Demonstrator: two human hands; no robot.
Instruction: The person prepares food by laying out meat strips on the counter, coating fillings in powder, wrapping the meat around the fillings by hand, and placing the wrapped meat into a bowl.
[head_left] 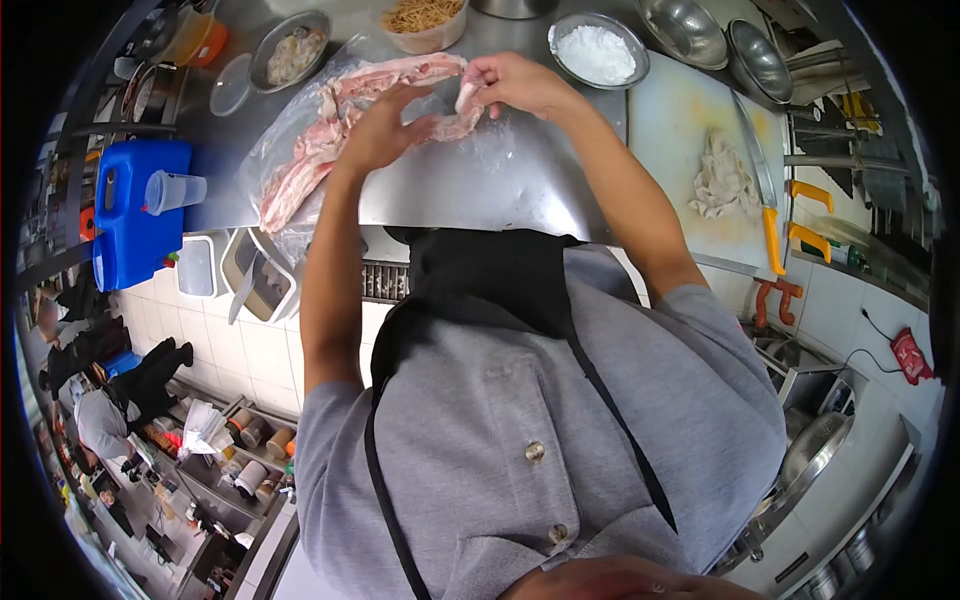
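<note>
Strips of raw meat lie on a clear plastic sheet on the steel counter. My right hand pinches the end of one strip at the counter's far side, its fingers pressed round the meat. Beside it on the left, my left hand is over the meat with fingers apart; its fingertips are near the strip, and whether they touch it is unclear. A metal bowl of white powder stands to the right of my right hand.
A cutting board at the right bears a cloth and a yellow-handled knife. Bowls stand along the back, one with pale food. A blue jug is at the left. People are beyond, lower left.
</note>
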